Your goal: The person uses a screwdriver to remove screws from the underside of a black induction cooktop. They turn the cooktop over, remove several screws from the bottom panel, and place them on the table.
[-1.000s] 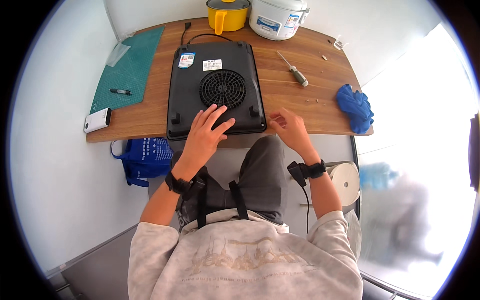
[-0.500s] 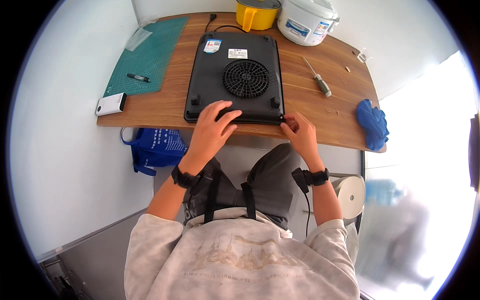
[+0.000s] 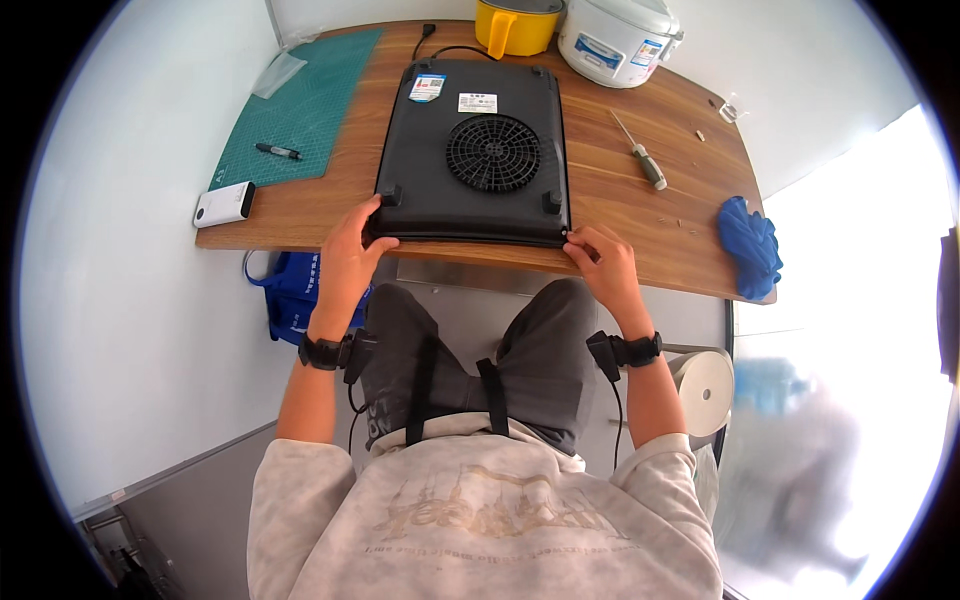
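Observation:
A black flat appliance (image 3: 430,150), bottom up with a round fan grille (image 3: 492,152), lies on the wooden table near its front edge. My left hand (image 3: 350,250) grips the appliance's front left corner, thumb along the front edge and fingers up the side. My right hand (image 3: 605,262) holds the front right corner with curled fingers, beside a small light spot there. To the right lies a screwdriver (image 3: 647,165) with a grey-green handle, among a few small loose bits.
On the wooden table (image 3: 665,250) are a cutting mat (image 3: 290,115) with a marker (image 3: 278,151), a white power bank (image 3: 222,205), a yellow pot (image 3: 525,28), a white cooker (image 3: 615,50) and a blue cloth (image 3: 750,250). A blue bag (image 3: 295,300) and round roll (image 3: 703,392) sit below.
My left hand has moved left from over the grille's lower side to the front left corner and closed on it. My right hand has closed on the right corner. The view has shifted.

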`<action>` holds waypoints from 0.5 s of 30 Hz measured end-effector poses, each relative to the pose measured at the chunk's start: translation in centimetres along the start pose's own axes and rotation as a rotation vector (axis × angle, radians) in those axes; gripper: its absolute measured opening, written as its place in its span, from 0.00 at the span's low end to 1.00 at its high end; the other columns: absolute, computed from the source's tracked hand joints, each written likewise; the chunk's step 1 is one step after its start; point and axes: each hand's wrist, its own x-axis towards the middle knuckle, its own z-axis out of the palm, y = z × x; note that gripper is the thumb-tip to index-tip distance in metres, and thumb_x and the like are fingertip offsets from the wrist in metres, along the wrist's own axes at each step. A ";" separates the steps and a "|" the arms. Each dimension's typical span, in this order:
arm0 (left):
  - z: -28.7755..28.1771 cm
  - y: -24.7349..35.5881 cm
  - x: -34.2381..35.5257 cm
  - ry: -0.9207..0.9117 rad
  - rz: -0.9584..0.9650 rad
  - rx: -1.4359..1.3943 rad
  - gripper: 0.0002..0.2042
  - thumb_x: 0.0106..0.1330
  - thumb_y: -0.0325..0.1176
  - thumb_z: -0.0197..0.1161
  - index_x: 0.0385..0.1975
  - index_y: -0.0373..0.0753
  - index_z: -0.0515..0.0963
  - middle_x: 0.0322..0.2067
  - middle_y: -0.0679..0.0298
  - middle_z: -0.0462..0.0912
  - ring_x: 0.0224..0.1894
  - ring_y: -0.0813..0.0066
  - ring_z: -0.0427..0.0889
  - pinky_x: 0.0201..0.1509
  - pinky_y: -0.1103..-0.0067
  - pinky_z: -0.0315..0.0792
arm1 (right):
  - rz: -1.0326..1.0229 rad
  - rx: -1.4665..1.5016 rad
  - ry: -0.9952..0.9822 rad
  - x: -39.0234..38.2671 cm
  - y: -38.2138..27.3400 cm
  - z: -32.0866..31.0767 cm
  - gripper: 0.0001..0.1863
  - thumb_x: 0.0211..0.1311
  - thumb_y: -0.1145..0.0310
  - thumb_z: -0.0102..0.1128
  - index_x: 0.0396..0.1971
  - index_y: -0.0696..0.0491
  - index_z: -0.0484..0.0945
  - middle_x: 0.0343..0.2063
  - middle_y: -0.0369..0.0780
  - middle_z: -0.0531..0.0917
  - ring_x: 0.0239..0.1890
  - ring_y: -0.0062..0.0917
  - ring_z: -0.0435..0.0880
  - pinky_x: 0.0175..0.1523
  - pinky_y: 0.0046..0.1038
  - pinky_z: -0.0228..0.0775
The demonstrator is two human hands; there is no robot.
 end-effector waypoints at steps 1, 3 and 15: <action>0.0 0.1 0.0 0.014 -0.016 -0.007 0.27 0.54 0.28 0.76 0.56 0.36 0.77 0.49 0.54 0.85 0.43 0.56 0.83 0.49 0.71 0.77 | 0.015 -0.005 -0.017 0.0 -0.3 -0.2 0.05 0.58 0.74 0.69 0.33 0.58 0.83 0.31 0.41 0.83 0.27 0.31 0.82 0.36 0.30 0.74; -0.2 0.5 0.1 0.014 0.013 0.025 0.28 0.53 0.29 0.76 0.56 0.37 0.77 0.49 0.53 0.85 0.42 0.56 0.83 0.48 0.70 0.77 | 0.016 -0.015 -0.027 0.0 -0.3 -0.4 0.05 0.59 0.73 0.69 0.33 0.57 0.83 0.31 0.41 0.83 0.27 0.31 0.82 0.36 0.30 0.73; -1.6 3.4 0.4 -0.010 0.262 0.508 0.27 0.61 0.36 0.72 0.57 0.30 0.74 0.61 0.52 0.74 0.62 0.53 0.73 0.62 0.65 0.72 | -0.005 0.008 -0.048 -0.4 0.2 -0.5 0.06 0.62 0.72 0.66 0.36 0.57 0.83 0.32 0.40 0.82 0.30 0.32 0.83 0.37 0.32 0.74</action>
